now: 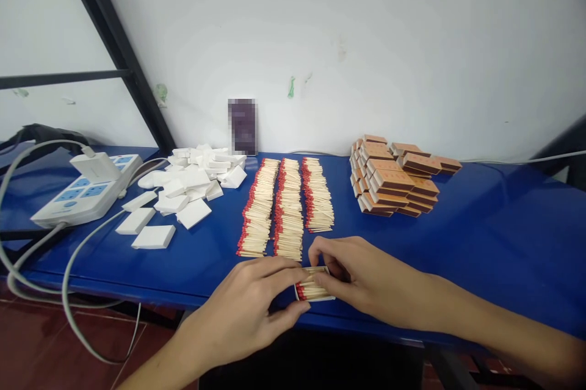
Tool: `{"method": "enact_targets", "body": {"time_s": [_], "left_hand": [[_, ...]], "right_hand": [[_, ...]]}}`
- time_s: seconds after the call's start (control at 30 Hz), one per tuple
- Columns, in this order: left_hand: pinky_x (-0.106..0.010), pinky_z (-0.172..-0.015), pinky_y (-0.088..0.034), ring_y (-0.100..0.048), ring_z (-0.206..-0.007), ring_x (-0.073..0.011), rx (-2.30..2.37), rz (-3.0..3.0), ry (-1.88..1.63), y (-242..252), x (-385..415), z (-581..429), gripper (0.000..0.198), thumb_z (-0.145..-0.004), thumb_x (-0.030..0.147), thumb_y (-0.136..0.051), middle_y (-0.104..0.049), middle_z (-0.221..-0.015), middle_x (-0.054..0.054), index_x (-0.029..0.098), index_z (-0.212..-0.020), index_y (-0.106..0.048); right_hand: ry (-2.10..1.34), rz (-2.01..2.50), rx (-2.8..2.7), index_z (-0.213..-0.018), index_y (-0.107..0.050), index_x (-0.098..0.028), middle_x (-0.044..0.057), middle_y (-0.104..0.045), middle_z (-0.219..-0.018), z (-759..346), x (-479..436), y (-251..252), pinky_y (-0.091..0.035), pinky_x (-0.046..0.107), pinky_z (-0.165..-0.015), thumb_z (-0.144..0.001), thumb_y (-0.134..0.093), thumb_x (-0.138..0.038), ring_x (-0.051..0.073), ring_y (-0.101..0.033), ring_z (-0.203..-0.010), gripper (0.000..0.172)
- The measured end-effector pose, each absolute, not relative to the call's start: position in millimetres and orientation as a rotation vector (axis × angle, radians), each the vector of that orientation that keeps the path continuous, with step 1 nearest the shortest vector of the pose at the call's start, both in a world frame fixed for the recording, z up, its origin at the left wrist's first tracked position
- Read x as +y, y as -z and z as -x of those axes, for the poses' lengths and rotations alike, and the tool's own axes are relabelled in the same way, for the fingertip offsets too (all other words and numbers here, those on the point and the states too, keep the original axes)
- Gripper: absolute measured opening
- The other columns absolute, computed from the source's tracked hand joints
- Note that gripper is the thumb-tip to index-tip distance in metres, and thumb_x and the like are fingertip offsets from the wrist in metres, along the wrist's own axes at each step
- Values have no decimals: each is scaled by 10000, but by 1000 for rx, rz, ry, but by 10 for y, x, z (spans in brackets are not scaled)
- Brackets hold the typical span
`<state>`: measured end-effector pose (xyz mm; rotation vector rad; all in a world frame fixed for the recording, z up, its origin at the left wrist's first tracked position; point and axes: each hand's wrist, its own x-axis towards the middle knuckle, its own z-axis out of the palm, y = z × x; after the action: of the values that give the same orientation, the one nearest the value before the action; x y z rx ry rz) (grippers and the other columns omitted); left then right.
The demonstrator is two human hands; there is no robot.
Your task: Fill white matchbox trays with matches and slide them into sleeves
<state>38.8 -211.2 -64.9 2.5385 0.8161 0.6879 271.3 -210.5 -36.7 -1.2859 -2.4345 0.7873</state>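
Near the table's front edge, a small white matchbox tray [324, 299] holds red-headed matches [313, 290]. My left hand [256, 295] grips the tray by its left end, thumb at the near side and fingers along the far side. My right hand [361, 274] is closed at the tray's right end, its thumb on the matches and the index finger curled behind; the other fingertips are partly hidden. Just beyond the hands lie three long rows of loose matches, a left row [259, 210], a middle row [289, 210] and a shorter right row [319, 195], red heads to the left.
White matchbox trays [195, 179] lie heaped at the left on the blue table [206, 274]. Orange-brown matchboxes [391, 176] are stacked at the right. A power strip [91, 191] with cables stands far left. A pixelated dark rectangle [243, 126] leans against the wall.
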Motion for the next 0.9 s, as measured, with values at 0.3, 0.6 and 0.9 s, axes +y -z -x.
{"method": "enact_targets", "body": {"time_s": [0.3, 0.6, 0.9], "left_hand": [[-356, -932, -576, -681, -1072, -218, 819, -2626, -590, 614, -2113, -374, 356, -1005, 258, -560, -669, -1237, -41, 320, -1354, -589], [-378, -924, -598, -682, -1111, -247, 821, -2759, -624, 688, -2113, -354, 331, -1043, 302, -479, -665, -1275, -66, 293, -1359, -580], [-373, -933, -601, -686, -1119, -240, 876, -2716, -612, 688, -2122, -366, 298, -1020, 297, -526, -663, -1296, -51, 294, -1309, -602]], "right_hand": [[-603, 1274, -2468, -1090, -595, -238, -54, -556, -672, -2912, -2165, 272, -369, 246, -532, -938, -579, -289, 127, -514, -575, 160], [223, 1513, -1776, -817, -645, -212, 11, -568, -642, -4071, -2054, 226, -419, 325, -548, -862, -596, -359, 174, -516, -544, 162], [259, 1749, -1784, -1082, -703, -157, 138, -653, -1075, -4533, -1602, 96, -496, 360, -787, -902, -602, -383, 217, -639, -824, 306]]}}
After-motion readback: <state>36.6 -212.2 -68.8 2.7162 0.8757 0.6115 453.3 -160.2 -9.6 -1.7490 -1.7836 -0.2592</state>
